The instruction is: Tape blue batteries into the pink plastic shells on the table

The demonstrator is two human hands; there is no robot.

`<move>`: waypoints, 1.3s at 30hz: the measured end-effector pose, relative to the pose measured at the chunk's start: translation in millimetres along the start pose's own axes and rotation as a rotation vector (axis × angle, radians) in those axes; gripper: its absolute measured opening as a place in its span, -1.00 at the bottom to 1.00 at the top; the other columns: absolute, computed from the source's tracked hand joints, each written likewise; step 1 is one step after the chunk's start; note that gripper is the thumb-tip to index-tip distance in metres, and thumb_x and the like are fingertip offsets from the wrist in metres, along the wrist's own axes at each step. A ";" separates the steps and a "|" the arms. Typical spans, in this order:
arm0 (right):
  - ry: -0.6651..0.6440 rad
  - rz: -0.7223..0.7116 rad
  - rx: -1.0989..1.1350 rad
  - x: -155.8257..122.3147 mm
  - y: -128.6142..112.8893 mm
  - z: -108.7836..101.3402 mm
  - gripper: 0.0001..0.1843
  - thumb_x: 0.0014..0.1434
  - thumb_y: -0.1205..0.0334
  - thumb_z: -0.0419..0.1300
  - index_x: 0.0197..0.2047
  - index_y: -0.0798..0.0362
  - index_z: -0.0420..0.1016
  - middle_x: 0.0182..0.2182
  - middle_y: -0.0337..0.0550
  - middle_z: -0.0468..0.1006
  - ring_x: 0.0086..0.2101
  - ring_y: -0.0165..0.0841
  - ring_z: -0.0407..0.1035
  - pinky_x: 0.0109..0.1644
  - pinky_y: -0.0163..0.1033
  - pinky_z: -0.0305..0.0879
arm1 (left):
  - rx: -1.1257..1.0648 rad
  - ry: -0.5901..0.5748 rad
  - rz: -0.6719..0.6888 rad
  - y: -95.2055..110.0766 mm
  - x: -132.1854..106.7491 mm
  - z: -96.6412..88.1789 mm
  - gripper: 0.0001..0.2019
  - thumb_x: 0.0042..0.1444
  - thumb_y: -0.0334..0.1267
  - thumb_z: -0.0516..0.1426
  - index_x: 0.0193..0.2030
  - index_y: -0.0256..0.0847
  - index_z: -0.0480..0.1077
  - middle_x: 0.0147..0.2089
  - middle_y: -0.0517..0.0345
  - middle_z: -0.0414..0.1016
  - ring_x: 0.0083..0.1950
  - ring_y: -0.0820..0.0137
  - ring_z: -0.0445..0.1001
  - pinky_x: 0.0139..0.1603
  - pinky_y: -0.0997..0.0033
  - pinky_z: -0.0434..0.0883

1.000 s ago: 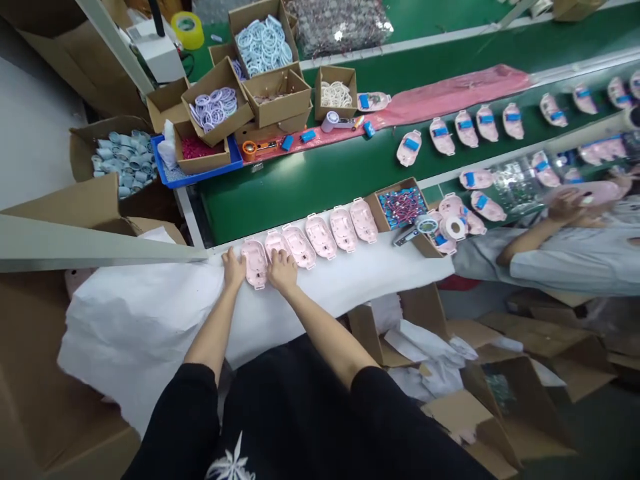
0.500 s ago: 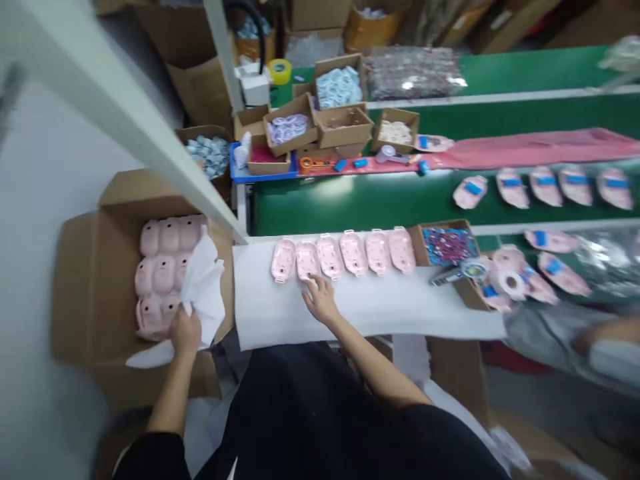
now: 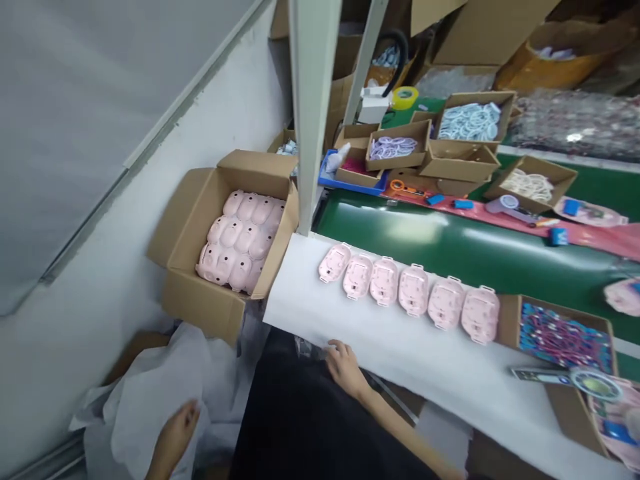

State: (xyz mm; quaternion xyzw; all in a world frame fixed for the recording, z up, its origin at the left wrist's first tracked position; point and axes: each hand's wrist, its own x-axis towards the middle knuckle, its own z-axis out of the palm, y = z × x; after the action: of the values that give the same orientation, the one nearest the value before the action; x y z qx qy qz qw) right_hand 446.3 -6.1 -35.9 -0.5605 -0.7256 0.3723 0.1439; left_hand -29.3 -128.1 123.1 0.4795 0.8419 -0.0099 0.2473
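Observation:
My left hand (image 3: 176, 430) is low at the left, over a heap of white sheets (image 3: 145, 413). Its fingers are loosely bent with a gap at the thumb, and nothing shows between them. At the near edge of the white-covered table (image 3: 400, 347), my right hand (image 3: 345, 367) rests open with its fingers slightly bent. Beyond it, several pink plastic shells (image 3: 384, 281) lie hollow side up in a row. To the left, an open cardboard box (image 3: 193, 233) holds rows of pink rounded shells (image 3: 239, 235), now uncovered.
A pale metal post (image 3: 313, 113) stands between box and conveyor. On the green belt (image 3: 375, 220) are bins of purple rings (image 3: 393, 148), blue rings (image 3: 470, 122) and white rings (image 3: 530, 185). A box of red-and-blue small parts (image 3: 565, 333) sits at the right.
My left hand has moved from the box down to the heap, and the white sheet is off the shells. My right hand has drawn back from the row to the table edge. The view has swung left.

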 end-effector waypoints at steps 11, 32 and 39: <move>-0.054 -0.292 -0.289 346.2 -158.0 -28.3 -0.64 0.42 0.27 0.05 0.19 0.09 0.49 0.22 0.16 0.47 0.18 -0.05 0.30 0.26 0.08 0.28 | 0.167 0.044 0.481 249.9 465.8 -11.9 -0.44 0.26 -0.14 0.13 0.37 -0.25 0.32 0.31 -0.27 0.46 0.37 0.02 0.38 0.36 0.06 0.32; -0.098 -0.297 -0.267 441.1 -190.4 -92.6 -0.70 0.44 0.17 0.14 0.06 0.13 0.61 0.13 0.14 0.57 0.09 -0.09 0.39 0.24 0.01 0.28 | 0.011 0.133 0.602 246.1 525.4 -34.7 -0.54 0.28 -0.34 -0.01 0.27 -0.29 0.43 0.18 -0.21 0.59 0.16 0.11 0.58 0.21 0.11 0.49; 0.363 -0.411 -0.138 199.7 -166.4 -210.5 -0.76 0.44 0.25 0.15 0.02 -0.07 0.64 0.02 0.05 0.59 -0.05 -0.18 0.44 0.07 -0.02 0.40 | -0.598 0.322 1.167 219.4 374.4 -158.6 -0.85 0.12 -0.28 0.34 -0.15 -0.06 0.59 -0.11 0.12 0.67 -0.03 0.23 0.63 0.16 0.10 0.54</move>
State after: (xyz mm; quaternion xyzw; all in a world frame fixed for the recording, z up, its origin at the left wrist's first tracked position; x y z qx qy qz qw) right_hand 394.6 241.8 182.5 -0.4676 -0.8101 0.1782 0.3055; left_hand -72.0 331.0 151.2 0.7621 0.4376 0.4305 0.2058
